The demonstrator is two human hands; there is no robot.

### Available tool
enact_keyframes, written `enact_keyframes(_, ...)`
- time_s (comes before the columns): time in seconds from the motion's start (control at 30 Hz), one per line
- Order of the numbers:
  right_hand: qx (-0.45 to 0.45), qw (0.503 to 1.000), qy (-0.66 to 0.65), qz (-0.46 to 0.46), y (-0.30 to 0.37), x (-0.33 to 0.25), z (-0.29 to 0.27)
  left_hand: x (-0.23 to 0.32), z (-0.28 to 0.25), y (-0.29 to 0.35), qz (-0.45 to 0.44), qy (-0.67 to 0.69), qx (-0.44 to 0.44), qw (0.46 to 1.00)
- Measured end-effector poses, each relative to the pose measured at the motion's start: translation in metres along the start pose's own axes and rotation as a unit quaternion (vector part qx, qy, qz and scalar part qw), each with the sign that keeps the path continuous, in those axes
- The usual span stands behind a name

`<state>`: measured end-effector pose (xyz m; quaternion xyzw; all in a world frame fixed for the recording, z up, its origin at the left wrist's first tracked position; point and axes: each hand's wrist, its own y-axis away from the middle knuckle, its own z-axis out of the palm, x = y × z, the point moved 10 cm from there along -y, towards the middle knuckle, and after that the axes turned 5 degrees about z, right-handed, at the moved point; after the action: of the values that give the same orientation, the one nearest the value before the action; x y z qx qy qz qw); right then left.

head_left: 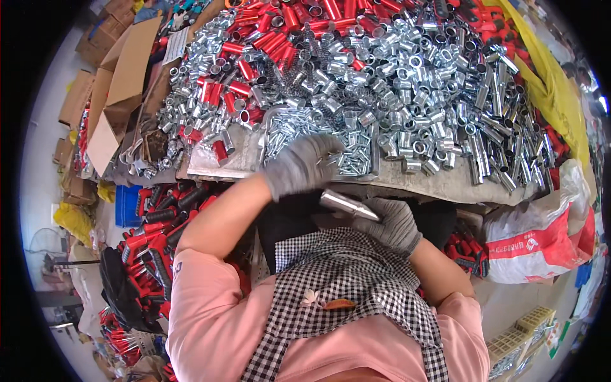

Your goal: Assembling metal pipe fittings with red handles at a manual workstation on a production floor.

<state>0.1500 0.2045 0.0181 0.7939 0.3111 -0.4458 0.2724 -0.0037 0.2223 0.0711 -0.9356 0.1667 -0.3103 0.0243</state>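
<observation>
My right hand [393,224], in a grey glove, grips a shiny metal tube [347,204] in front of the table edge. The tube's wide end points left, and its narrower end runs into my fingers. Also gloved, my left hand [304,164] is above the near side of a shallow tray [377,167] of small silver screws [296,127]. Its fingers are curled together, slightly blurred; what they may hold is hidden. Just beyond the tray lie loose silver collars [417,95] and dark coiled springs [315,63].
Red tubes [273,41] are heaped at the back, longer chrome tubes [503,140] at the right. An open cardboard box [121,83] stands left. Red-and-black tool handles [149,248] lie below the table at left; a red-and-white sack [534,235] sits at right.
</observation>
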Motion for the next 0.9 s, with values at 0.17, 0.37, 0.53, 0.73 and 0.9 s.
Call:
enact_keyframes(0.17,0.041,0.999,-0.01,-0.011,0.003,0.006,-0.015,-0.053,0.026,-0.028,-0.014,-0.206,-0.089,0.974)
enact_keyframes(0.37,0.06,0.996,0.036,0.054,0.009,0.009,-0.026,-0.035,-0.008,-0.014,0.085,-0.252,0.074,0.961)
enact_keyframes(0.53,0.083,0.991,0.103,-0.009,0.009,-0.009,-0.025,0.002,-0.038,0.03,-0.04,0.087,0.216,0.972)
enact_keyframes(0.73,-0.002,1.0,-0.018,0.016,0.005,-0.011,-0.003,0.055,0.018,0.049,0.119,0.248,0.154,0.949)
enact_keyframes(0.9,0.102,0.983,0.13,-0.084,0.02,-0.046,-0.009,0.037,0.004,0.067,-0.065,0.204,0.251,0.944)
